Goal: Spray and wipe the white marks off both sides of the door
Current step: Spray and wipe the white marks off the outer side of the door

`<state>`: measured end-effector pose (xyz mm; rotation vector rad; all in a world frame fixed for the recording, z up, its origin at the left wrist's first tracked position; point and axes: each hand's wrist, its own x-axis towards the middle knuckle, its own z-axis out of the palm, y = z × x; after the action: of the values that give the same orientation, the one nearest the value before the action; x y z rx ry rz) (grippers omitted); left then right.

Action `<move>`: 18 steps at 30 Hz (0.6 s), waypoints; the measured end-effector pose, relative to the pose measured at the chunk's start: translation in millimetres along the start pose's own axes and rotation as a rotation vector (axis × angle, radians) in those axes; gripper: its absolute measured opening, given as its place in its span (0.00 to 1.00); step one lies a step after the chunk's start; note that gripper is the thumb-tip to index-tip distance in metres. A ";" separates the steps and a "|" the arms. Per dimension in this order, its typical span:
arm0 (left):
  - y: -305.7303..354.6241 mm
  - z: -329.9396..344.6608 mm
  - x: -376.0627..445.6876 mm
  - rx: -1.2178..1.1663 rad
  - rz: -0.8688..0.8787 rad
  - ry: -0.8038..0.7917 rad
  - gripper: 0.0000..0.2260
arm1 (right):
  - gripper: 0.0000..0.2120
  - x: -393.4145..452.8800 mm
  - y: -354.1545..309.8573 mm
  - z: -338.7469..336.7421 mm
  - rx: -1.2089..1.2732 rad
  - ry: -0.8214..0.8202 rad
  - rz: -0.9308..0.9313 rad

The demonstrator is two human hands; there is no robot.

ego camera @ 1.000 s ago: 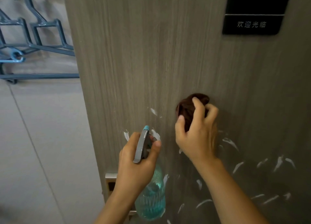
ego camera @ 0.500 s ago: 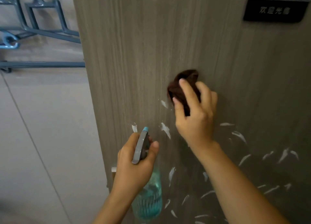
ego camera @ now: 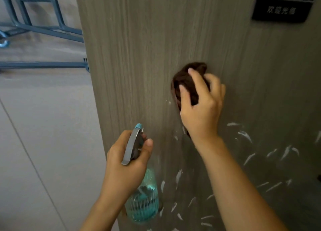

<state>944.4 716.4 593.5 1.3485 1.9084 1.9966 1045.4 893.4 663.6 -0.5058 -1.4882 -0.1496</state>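
Observation:
A grey wood-grain door (ego camera: 147,39) fills most of the view. Several white marks (ego camera: 246,135) streak its lower half, to the right of and below my hands. My right hand (ego camera: 201,107) grips a bunched dark brown cloth (ego camera: 187,78) and presses it flat against the door at mid-height. Lower left, my left hand (ego camera: 128,163) holds a teal spray bottle (ego camera: 144,199) by its grey trigger head, with the nozzle (ego camera: 138,126) close to the door. Part of the cloth is hidden under my fingers.
A black sign plate (ego camera: 283,8) sits at the door's upper right. The door's left edge (ego camera: 97,126) gives onto a pale tiled floor (ego camera: 43,135). A blue metal rack (ego camera: 40,29) stands at the upper left beyond the door.
My right hand has wiped the cloth over the marks left of the wrist, and the large ones near the nozzle are gone. The left hand keeps the bottle in the same place.

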 end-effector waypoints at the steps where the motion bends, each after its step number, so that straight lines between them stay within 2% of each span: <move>1: 0.5 -0.4 1.3 -0.007 0.002 0.000 0.05 | 0.17 3.6 -1.6 2.3 -0.014 0.004 0.003; 4: 0.8 -0.5 3.6 -0.015 0.000 0.003 0.04 | 0.19 -39.6 -1.0 6.7 -0.040 -0.079 -0.071; 8: -2.5 -2.3 2.7 -0.014 0.009 0.003 0.04 | 0.21 -139.2 13.6 -1.8 -0.082 -0.332 -0.166; 10: -3.6 -2.6 1.8 -0.013 0.008 -0.005 0.04 | 0.21 -146.2 17.1 -5.8 -0.085 -0.377 -0.164; 12: -3.3 -2.2 1.3 -0.013 0.000 -0.012 0.03 | 0.20 -122.9 10.7 -6.2 -0.070 -0.341 -0.140; 16: -0.9 -1.6 3.4 -0.029 -0.003 -0.017 0.04 | 0.17 -42.9 -7.9 -1.0 -0.008 -0.129 0.024; 18: 0.2 -1.7 4.9 -0.035 0.002 -0.004 0.04 | 0.17 -17.8 -11.5 2.9 0.003 -0.076 0.073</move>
<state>940.5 717.9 596.5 1.3460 1.8626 2.0170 1036.4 880.7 648.9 -0.5679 -1.5417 -0.0717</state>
